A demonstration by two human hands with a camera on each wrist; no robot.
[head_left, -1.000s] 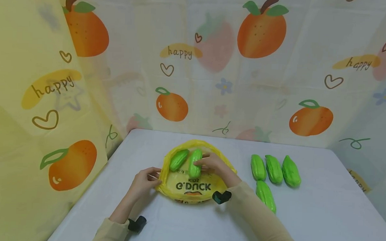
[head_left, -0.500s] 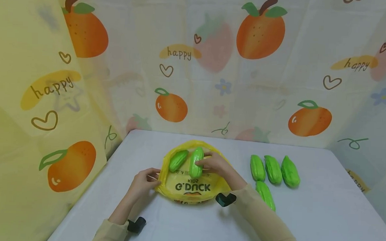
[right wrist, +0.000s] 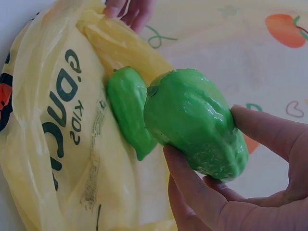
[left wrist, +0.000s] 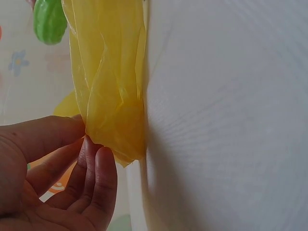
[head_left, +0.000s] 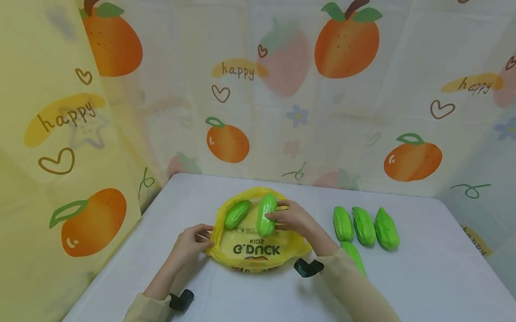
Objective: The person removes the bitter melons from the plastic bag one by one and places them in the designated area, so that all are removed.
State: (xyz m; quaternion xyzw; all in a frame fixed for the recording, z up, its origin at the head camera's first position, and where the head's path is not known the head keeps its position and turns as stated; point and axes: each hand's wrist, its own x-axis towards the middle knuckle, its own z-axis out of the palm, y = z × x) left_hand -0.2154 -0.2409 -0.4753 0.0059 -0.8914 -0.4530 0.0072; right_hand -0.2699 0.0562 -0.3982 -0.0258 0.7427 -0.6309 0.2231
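Observation:
A yellow plastic bag [head_left: 241, 261] printed with dark lettering lies with its mouth spread wide. My left hand [head_left: 189, 246] pinches its left edge between thumb and fingers; the left wrist view shows the thin plastic [left wrist: 108, 91] at the fingertips. Over the bag's mouth, my right hand [head_left: 295, 218] grips a bright green, ridged vegetable that looks like a bitter melon [head_left: 265, 205]. Its glossy, lumpy end [right wrist: 192, 120] faces the right wrist camera, thumb and fingers on opposite sides. Another bitter melon [head_left: 237, 214] lies in the bag at the left, tapering to a point.
Three bitter melons stand side by side on the right: left [head_left: 343, 223], middle [head_left: 364, 226] and right [head_left: 387, 228]. A further one [head_left: 354, 256] in front is partly covered by the right sleeve [head_left: 356, 292]. A fruit-print curtain [head_left: 260, 109] hangs behind the white table [head_left: 428, 280].
My right hand has moved slightly to the right and up with the bitter melon, still over the bag. The left hand keeps its pinch on the bag's edge.

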